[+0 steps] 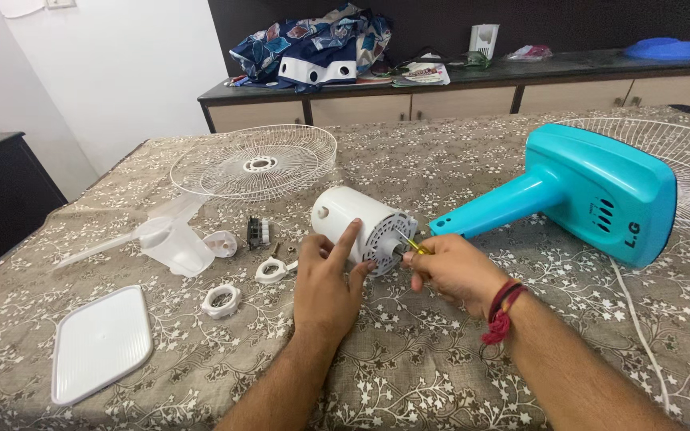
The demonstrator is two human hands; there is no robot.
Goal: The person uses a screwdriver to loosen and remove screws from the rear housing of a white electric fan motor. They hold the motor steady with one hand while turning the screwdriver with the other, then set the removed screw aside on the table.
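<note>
**A:** What have your hands got?

**B:** My left hand (325, 283) steadies the white motor housing (353, 223), which lies on its side on the patterned tablecloth (409, 359) in the middle of the table — index finger stretched up along its side, the other fingers curled loosely against it. My right hand (453, 271) is pinched tight round a thin yellow-handled tool (415, 246), its tip at the vented end of the housing.

**A:** Any containers about?

**B:** 1 clear plastic piece (171, 239), cup-shaped with blades spreading off it, lies tipped over to the left; I can see nothing inside it. A flat white ribbed cover (99, 343) lies nearer me, face up.

**A:** And the small bits?

**B:** 2 white ring-shaped parts (222, 301) and (271, 271), a small white cap (221, 243) and a small dark part (258, 233) lie between the clear piece and the housing. What the dark part is, I cannot tell.

**A:** What is cut off or hidden?

**B:** The tool's tip is hidden by my fingers and the housing. The turquoise fan body (592, 195) lies to the right on a wire grille (680, 160) that runs out of the picture; a white cord (640, 327) trails off beneath it. A 2nd wire grille (253, 164) lies whole, farther back. The heap of patterned cloth (313, 44) on the far counter (457, 80) covers whatever is under it.
</note>
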